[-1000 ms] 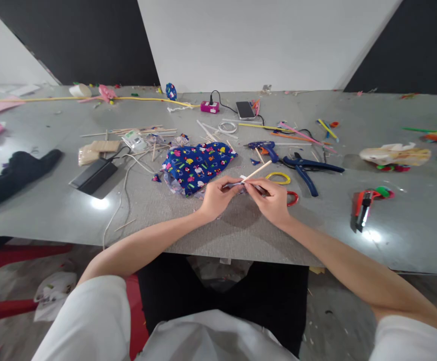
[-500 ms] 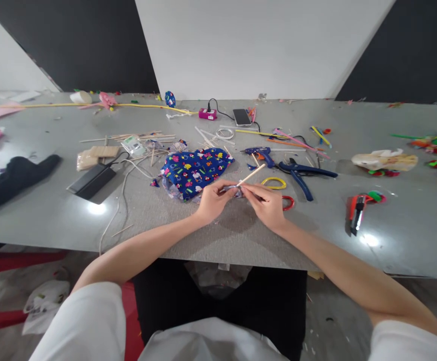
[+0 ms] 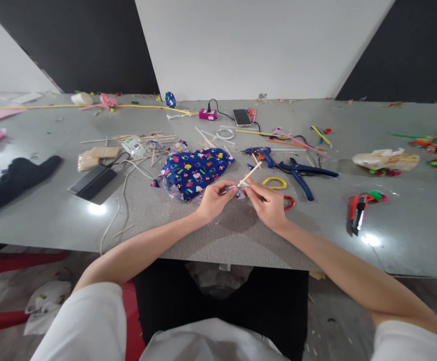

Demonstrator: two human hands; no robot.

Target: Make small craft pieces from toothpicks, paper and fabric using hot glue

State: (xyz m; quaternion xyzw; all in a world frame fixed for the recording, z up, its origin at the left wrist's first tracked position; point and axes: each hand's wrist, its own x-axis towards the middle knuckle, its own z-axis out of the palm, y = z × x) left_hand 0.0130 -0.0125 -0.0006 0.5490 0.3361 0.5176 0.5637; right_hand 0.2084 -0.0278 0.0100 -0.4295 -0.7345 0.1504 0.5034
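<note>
Near the table's front edge my left hand [image 3: 215, 201] and my right hand [image 3: 269, 204] meet, fingers closed on a small piece of pale-backed fabric [image 3: 240, 191] between them. A thin wooden stick [image 3: 250, 174] slants up and to the right from the fingertips. Which fingers grip the stick is hard to tell. Just beyond my left hand lies a blue patterned cloth [image 3: 196, 170]. Yellow and red scissor handles [image 3: 274, 182] show beside my right hand, which covers part of them.
Behind the hands lie a blue glue gun [image 3: 261, 154], blue pliers [image 3: 301, 175] and a phone [image 3: 242, 117]. A black adapter [image 3: 93, 181] with a cable sits left; a red-black cutter [image 3: 359, 214] is right. Loose sticks [image 3: 143, 137] lie back left.
My right hand has shifted slightly right, and more of the pale fabric shows between the fingertips. The stick's tip has moved a little left.
</note>
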